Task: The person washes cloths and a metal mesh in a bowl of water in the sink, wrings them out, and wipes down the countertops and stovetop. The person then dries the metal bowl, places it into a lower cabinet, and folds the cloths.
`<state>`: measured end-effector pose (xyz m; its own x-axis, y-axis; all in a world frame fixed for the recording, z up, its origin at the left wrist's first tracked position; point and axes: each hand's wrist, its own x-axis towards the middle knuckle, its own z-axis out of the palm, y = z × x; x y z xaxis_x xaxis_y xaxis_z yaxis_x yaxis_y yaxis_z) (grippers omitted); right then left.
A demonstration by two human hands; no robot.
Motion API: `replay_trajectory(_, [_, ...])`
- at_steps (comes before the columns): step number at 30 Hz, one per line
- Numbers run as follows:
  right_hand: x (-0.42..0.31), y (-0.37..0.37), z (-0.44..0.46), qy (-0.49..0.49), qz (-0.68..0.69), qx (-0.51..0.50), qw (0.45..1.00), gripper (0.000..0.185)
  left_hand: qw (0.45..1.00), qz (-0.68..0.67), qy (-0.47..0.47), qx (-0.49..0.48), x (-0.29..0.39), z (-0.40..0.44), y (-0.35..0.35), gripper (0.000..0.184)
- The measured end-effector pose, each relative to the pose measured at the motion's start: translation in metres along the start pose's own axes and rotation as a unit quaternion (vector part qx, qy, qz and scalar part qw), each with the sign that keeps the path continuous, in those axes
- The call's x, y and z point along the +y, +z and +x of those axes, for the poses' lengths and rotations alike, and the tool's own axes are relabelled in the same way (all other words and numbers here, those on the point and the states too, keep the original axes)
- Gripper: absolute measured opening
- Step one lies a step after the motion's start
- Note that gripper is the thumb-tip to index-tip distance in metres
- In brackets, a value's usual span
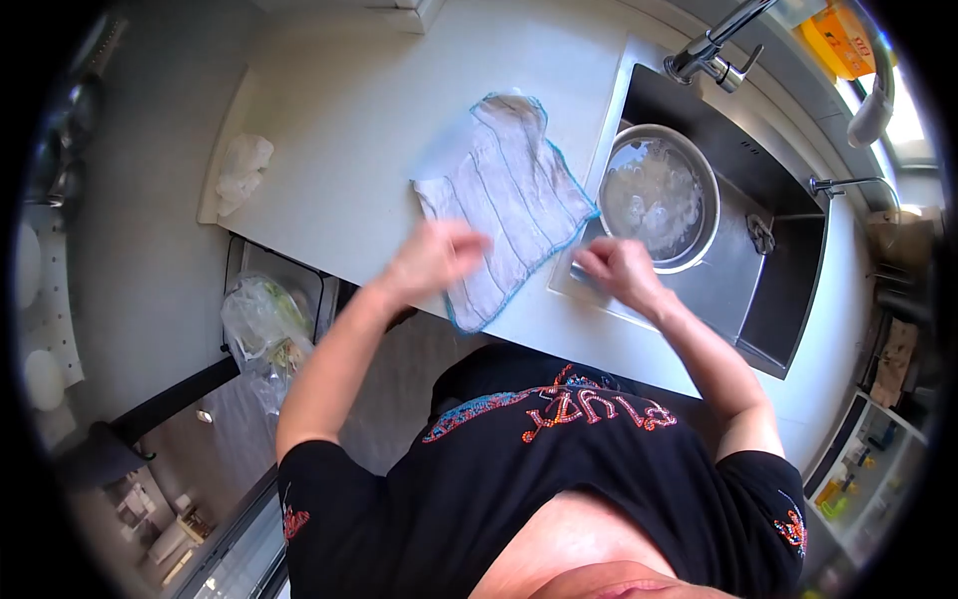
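A pale cloth [509, 200] with blue edging and dark stripes is spread over the white counter [339, 130]. Its lower tip reaches the counter's front edge, and its upper left part is blurred. My left hand [434, 262] is over the cloth's left side, fingers curled but smeared by motion; whether it grips the fabric is unclear. Close to the cloth's right edge, my right hand [621, 270] has its fingers closed, and what they hold, if anything, is hidden. Just beyond it, a round metal basin [711, 215] of water with pale translucent contents sits in the sink [733, 285].
A chrome faucet [707, 58] rises behind the sink, with a thinner spout [848, 184] to its right. Crumpled white plastic [243, 172] lies at the counter's left end. Below it hangs a clear plastic bag [264, 324]. A yellow package [838, 42] stands near the window.
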<state>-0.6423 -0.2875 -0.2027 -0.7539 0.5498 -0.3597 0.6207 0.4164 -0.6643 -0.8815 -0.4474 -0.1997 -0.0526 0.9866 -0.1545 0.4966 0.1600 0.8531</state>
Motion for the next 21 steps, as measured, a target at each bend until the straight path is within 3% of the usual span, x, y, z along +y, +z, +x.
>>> replay_trajectory(2, [-0.003,0.023,-0.001,-0.004,-0.056,0.005,0.998,0.037,0.973,0.062,-0.011,0.221,-0.013,0.04,-0.02,0.02])
replay_trajectory(4, [-0.013,0.038,0.009,-0.02,-0.093,0.045,0.994,0.037,0.947,0.171,-0.017,0.271,-0.015,0.076,-0.039,0.014])
replay_trajectory(7, [-0.028,0.051,0.02,-0.015,-0.133,0.089,0.987,0.029,0.901,0.285,0.069,0.32,-0.044,0.104,-0.038,0.016])
replay_trajectory(10, [-0.024,0.056,0.023,-0.04,-0.12,0.111,0.986,0.025,0.96,0.223,-0.155,0.065,-0.04,0.116,-0.053,0.017])
replay_trajectory(13, [-0.009,0.023,0.028,-0.013,0.122,0.159,0.98,0.019,0.984,0.021,-0.134,0.113,-0.03,0.096,-0.082,0.014])
replay_trajectory(14, [-0.007,0.006,0.032,-0.033,0.243,0.176,0.953,0.018,0.979,-0.069,-0.118,0.149,-0.026,0.091,-0.09,0.014])
replay_trajectory(15, [-0.024,-0.023,0.03,0.029,0.349,0.154,0.924,0.017,0.972,-0.102,-0.11,0.18,-0.01,0.084,-0.097,0.014])
replay_trajectory(16, [-0.024,-0.042,0.036,0.029,0.42,0.131,0.897,0.011,0.963,-0.141,-0.106,0.204,0.006,0.082,-0.104,0.016])
replay_trajectory(18, [-0.023,-0.076,0.056,-0.054,0.452,0.157,0.877,0.006,0.939,-0.229,-0.034,0.254,0.028,0.085,-0.12,0.02])
replay_trajectory(21, [-0.036,-0.126,0.08,-0.112,0.433,0.137,0.884,0.019,0.916,-0.302,0.055,0.257,0.046,0.087,-0.138,0.026])
